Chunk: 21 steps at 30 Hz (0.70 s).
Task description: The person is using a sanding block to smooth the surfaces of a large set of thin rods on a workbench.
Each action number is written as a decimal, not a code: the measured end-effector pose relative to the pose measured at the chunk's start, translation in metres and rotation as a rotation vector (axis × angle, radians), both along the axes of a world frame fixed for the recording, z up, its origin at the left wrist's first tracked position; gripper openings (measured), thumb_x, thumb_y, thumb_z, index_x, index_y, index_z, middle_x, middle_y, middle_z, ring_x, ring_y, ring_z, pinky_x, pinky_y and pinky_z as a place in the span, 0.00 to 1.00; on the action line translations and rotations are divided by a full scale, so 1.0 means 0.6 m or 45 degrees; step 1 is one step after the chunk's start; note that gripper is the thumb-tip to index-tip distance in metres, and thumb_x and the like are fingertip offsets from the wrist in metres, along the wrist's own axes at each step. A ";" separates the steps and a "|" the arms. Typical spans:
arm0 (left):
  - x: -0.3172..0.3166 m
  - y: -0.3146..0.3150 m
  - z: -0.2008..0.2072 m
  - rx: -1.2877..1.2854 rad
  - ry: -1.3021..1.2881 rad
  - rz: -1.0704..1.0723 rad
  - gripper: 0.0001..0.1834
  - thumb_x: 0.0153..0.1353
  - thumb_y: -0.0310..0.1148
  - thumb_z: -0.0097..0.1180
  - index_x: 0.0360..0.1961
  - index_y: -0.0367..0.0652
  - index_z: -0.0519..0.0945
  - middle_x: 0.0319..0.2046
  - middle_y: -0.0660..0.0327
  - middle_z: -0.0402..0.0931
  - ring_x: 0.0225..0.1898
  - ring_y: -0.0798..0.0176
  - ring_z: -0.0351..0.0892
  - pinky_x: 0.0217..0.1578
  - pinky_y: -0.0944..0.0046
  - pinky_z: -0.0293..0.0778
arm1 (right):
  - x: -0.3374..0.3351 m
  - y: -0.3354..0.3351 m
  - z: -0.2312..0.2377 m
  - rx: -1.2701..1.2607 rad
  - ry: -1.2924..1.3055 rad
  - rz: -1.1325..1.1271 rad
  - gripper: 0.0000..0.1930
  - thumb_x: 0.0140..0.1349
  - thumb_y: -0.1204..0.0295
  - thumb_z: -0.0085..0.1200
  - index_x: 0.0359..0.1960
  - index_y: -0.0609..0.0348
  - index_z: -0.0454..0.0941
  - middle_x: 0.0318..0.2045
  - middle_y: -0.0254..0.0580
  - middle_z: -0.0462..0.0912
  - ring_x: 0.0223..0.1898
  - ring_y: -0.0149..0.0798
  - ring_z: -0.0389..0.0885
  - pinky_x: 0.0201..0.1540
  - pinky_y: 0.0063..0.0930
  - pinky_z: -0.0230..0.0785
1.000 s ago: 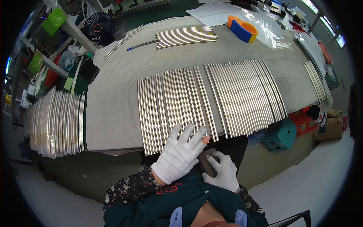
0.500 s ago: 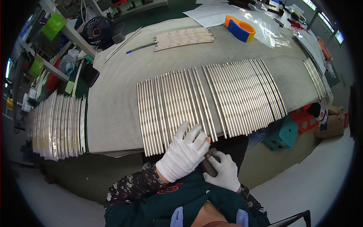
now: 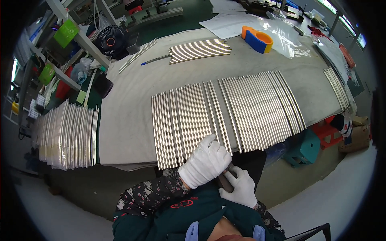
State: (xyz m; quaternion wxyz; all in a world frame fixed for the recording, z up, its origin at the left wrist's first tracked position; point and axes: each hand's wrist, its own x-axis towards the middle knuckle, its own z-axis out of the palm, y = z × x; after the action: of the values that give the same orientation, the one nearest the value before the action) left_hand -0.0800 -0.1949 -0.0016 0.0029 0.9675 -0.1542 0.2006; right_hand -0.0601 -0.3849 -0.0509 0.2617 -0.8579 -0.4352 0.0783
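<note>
Low in the middle of the frame, the left hand (image 3: 208, 162), in a white glove, lies with curled fingers over the near ends of the silvery metal strips (image 3: 189, 120) laid side by side on the grey-covered table (image 3: 128, 108); whether it pinches a strip I cannot tell. Just below and right of it, touching it, the gloved right hand (image 3: 241, 188) is closed around a small dark block (image 3: 225, 180) (mostly hidden between the two gloves). A second row of strips (image 3: 261, 108) lies just to the right of the first, across the centre of the frame. Toward the top, a smaller bundle of strips (image 3: 200, 50) lies near an orange and blue tape holder (image 3: 257, 39). At the left edge, a stack of strips (image 3: 68, 134) sits apart from the table, and a small black fan (image 3: 109, 39) stands at upper left.
</note>
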 end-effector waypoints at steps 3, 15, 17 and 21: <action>0.007 0.001 0.002 0.008 0.028 -0.026 0.03 0.47 0.32 0.51 0.23 0.45 0.73 0.22 0.62 0.67 0.31 0.60 0.72 0.49 0.53 0.70 | 0.002 0.000 -0.003 0.005 -0.007 0.002 0.29 0.38 0.57 0.64 0.46 0.55 0.79 0.44 0.42 0.75 0.36 0.43 0.74 0.34 0.35 0.73; -0.010 0.009 0.032 -0.045 -0.068 -0.047 0.04 0.45 0.32 0.53 0.23 0.46 0.71 0.20 0.65 0.64 0.28 0.61 0.70 0.35 0.61 0.70 | 0.008 0.005 -0.010 0.030 0.025 0.009 0.29 0.38 0.55 0.63 0.45 0.56 0.80 0.45 0.42 0.75 0.35 0.43 0.75 0.34 0.35 0.74; -0.015 0.029 0.060 -0.082 -0.104 -0.056 0.07 0.45 0.30 0.59 0.24 0.47 0.72 0.22 0.66 0.67 0.27 0.62 0.70 0.30 0.62 0.68 | 0.009 0.003 -0.014 0.015 0.042 -0.003 0.29 0.39 0.54 0.63 0.45 0.56 0.80 0.45 0.42 0.75 0.35 0.43 0.75 0.34 0.35 0.74; 0.006 0.106 0.111 -0.243 -0.547 0.130 0.09 0.50 0.28 0.64 0.27 0.46 0.74 0.24 0.63 0.72 0.23 0.59 0.72 0.27 0.61 0.68 | 0.008 -0.001 -0.022 0.000 0.032 -0.012 0.29 0.39 0.53 0.63 0.45 0.55 0.81 0.45 0.42 0.76 0.35 0.43 0.75 0.34 0.35 0.75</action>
State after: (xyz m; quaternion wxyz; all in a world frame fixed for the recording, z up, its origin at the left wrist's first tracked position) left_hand -0.0765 -0.1313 0.0649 0.0513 0.9045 -0.0823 0.4154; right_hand -0.0551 -0.3855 -0.0644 0.2675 -0.8589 -0.4279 0.0879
